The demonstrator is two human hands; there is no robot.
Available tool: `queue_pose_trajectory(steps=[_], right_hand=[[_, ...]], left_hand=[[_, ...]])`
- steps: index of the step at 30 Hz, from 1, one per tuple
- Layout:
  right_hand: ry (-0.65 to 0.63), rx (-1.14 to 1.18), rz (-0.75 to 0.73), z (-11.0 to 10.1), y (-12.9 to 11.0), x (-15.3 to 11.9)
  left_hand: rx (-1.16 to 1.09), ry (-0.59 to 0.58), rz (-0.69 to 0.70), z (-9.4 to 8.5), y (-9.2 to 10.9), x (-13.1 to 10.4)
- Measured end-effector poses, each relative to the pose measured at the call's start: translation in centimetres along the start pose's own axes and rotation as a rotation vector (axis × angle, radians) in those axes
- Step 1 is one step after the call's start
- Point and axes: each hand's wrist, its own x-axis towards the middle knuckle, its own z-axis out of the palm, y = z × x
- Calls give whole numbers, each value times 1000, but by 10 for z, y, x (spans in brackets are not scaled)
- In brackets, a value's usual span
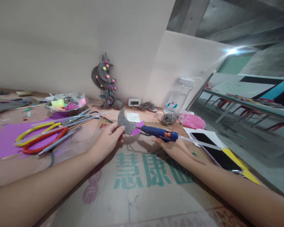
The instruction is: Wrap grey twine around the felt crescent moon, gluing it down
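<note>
My left hand [113, 136] pinches a grey felt crescent [127, 123] between thumb and fingers. A purple piece [137, 128] shows at the crescent's right side. My right hand [167, 145] is wrapped round a blue glue gun [159, 132], whose nozzle points left and meets the purple piece or lies just over it; I cannot tell which. A clear glue stick [201, 142] sticks out of the gun's rear. Both hands are above a cardboard sheet [104, 192] with green characters.
Red and yellow scissors [46, 138] lie on purple sheet at left, near a bowl [65, 110]. Behind are a hanging ornament [105, 78], timer [134, 102], yarn [169, 119] and bottle [178, 96]. A phone [216, 153] lies right, near a pink bag [192, 120].
</note>
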Motion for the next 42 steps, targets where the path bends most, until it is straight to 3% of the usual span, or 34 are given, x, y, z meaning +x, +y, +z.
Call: queue_pose_trajectory(steps=[11, 17, 21, 31, 42], right_hand=[[-24, -2, 50, -1, 6, 3], [15, -15, 36, -1, 15, 1], [-33, -5, -18, -3, 18, -1], [-16, -27, 12, -2, 19, -1], [9, -52, 49, -1, 16, 2]], left_hand=[[26, -28, 39, -2, -4, 0], [-34, -2, -61, -1, 0, 1], [-57, -12, -99, 0, 1, 2], [52, -59, -10, -3, -5, 2], [31, -67, -12, -2, -6, 3]])
